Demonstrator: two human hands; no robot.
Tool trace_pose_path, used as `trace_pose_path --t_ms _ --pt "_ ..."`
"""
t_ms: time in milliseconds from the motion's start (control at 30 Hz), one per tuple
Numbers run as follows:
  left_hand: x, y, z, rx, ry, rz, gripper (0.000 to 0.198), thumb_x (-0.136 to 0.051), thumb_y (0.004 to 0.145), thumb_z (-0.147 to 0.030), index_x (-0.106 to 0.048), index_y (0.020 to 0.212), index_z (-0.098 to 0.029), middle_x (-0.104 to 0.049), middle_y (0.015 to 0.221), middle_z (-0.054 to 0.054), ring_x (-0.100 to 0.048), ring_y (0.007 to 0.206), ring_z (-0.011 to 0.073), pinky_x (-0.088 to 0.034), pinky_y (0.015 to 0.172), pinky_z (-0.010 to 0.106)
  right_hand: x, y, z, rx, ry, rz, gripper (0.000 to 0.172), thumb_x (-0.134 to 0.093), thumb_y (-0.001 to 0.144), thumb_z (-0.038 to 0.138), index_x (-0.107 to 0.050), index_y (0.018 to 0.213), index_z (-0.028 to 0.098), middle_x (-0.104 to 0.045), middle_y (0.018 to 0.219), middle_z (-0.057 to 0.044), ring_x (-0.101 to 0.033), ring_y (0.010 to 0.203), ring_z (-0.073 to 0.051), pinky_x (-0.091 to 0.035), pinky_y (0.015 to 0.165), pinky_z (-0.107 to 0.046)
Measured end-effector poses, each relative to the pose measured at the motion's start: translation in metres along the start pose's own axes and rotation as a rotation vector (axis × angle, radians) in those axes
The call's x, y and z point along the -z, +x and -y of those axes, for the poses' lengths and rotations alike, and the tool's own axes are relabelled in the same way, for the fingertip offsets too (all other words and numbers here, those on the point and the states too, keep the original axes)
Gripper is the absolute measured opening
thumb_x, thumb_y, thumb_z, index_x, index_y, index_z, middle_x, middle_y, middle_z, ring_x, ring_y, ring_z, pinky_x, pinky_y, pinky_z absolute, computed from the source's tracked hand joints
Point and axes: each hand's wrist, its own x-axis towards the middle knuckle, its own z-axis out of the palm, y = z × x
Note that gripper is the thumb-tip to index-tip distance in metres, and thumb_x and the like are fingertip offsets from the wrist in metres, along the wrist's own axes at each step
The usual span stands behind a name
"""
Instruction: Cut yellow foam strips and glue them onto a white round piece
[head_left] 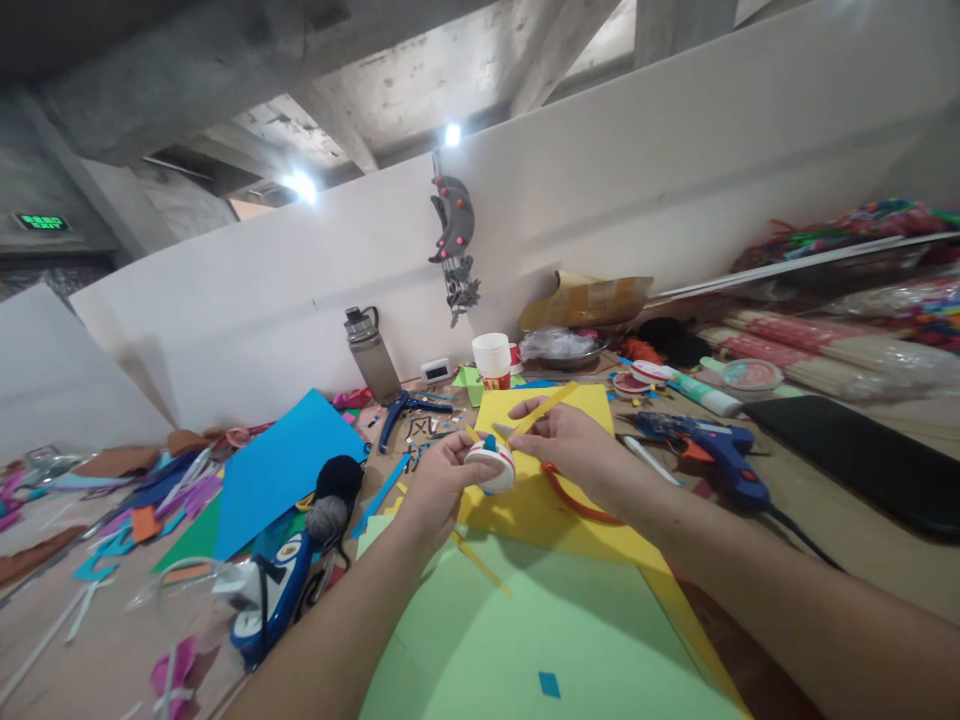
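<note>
From here I can't make out what the orange loop, partly hidden by the right hand, belongs to. Angled inward, that hand's grip pinches a yellow strip; the left hand clamps a white disc above the yellow sheet

Disc: white, red line round its edge
Strip: bright yellow
Front sheet: pale green
Back sheet: yellow
Left sheet: bright blue
Cup: white above, red and yellow below
Moon ornament: dark grey, dotted red and pink
Glue gun: blue
Bottle: smoky grey, darker lid
</note>
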Motion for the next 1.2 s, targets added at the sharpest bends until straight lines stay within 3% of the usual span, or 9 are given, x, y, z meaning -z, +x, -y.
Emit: trace_pose_path --t_ms 467,933,1100,1200 --pt "0.002 0.001 0.001 -0.01 -0.001 0.015 0.03 -0.082 0.054 -0.019 -0.063 0.077 -0.014 -0.069 0.075 0.004 -0.061 0.067 0.0134 -0.044 0.065 0.023 -0.001 0.001 -0.002 0.015 -0.043 -0.003 0.039 -0.067 0.068 0.036 -0.052 0.099 0.018 -0.041 0.048 0.011 -0.034 0.043 -0.008 -0.021 0.044 -0.022" --pt "0.002 0.001 0.002 0.004 -0.022 0.023 0.031 -0.083 0.052 -0.018 -0.061 0.073 -0.015 -0.067 0.07 0.002 -0.059 0.061 0.0113 -0.044 0.061 0.022 -0.001 -0.002 0.002 -0.034 -0.012 -0.034 0.042 -0.07 0.064 0.033 -0.053 0.099 0.019 -0.049 0.053 0.008 -0.044 0.048 -0.011 -0.03 0.048 -0.023" --pt "0.008 0.004 -0.002 0.042 -0.095 0.03 0.031 -0.084 0.053 -0.02 -0.061 0.074 -0.015 -0.067 0.072 0.001 -0.06 0.063 0.0107 -0.045 0.06 0.02 0.003 0.006 -0.005 -0.019 0.058 -0.039 0.026 -0.066 0.069 0.036 -0.057 0.087 0.02 -0.065 0.07 -0.002 -0.059 0.066 -0.018 -0.04 0.056 -0.027" --pt "0.016 0.008 -0.007 0.072 -0.141 -0.041 0.033 -0.085 0.051 -0.02 -0.06 0.072 -0.015 -0.066 0.069 0.0 -0.059 0.059 0.0091 -0.044 0.056 0.018 0.009 0.013 -0.008 -0.016 -0.029 -0.152 0.026 -0.065 0.072 0.038 -0.057 0.088 0.018 -0.067 0.087 -0.008 -0.061 0.074 -0.019 -0.044 0.06 -0.028"
